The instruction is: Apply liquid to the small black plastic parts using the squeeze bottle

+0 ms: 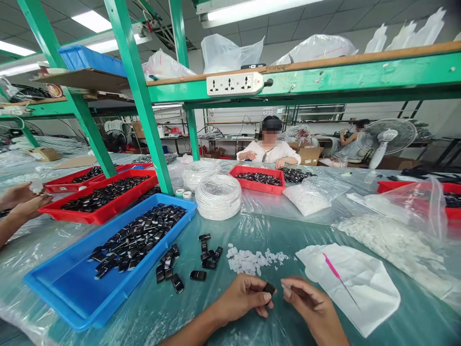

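My left hand [247, 297] is closed on a small glossy black plastic casing [269, 288], pinched between thumb and fingers. Just to its right, my right hand [310, 303] pinches a small whitish translucent piece [286, 287], mostly covered by the fingertips. A narrow gap lies between the two hands. Beyond them is a loose pile of translucent white pieces [247, 261]. More black casings [198, 275] lie scattered to the left of it. On the right, a pink-handled thin pick [332, 265] rests on a white sheet [378, 293].
A blue tray [68, 300] of black casings stands at left, with red trays [97, 217] behind it. White cable coils [218, 197] and a bag of white pieces [308, 198] sit farther back. Another person's hands [27, 202] are at far left; a co-worker [268, 149] sits opposite.
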Demonstrator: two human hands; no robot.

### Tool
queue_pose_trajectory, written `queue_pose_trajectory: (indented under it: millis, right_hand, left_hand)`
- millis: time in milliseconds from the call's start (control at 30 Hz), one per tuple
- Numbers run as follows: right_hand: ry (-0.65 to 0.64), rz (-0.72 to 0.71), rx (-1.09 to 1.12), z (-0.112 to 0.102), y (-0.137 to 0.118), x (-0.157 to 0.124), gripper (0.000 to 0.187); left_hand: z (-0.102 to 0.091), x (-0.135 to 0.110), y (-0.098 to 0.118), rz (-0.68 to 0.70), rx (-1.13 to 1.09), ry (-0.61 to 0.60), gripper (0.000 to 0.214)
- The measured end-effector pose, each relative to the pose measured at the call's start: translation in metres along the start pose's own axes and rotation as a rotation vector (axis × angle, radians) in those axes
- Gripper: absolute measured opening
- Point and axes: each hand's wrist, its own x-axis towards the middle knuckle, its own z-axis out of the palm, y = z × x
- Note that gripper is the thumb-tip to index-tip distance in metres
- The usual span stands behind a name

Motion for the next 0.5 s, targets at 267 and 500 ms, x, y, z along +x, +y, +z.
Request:
queue_pose_trajectory:
  millis: [267, 500]
  right_hand:
    - [0.057, 0.037, 0.017, 0.004, 0.0, 0.001, 0.037]
    - [0.032, 0.143, 0.014, -0.002, 0.004, 0.0, 0.041]
  left_hand:
    - [0.002, 0.005, -0.012, 0.022, 0.014, 0.019, 0.048]
    - [0.002, 0.004, -0.009, 0.012, 0.018, 0.019, 0.046]
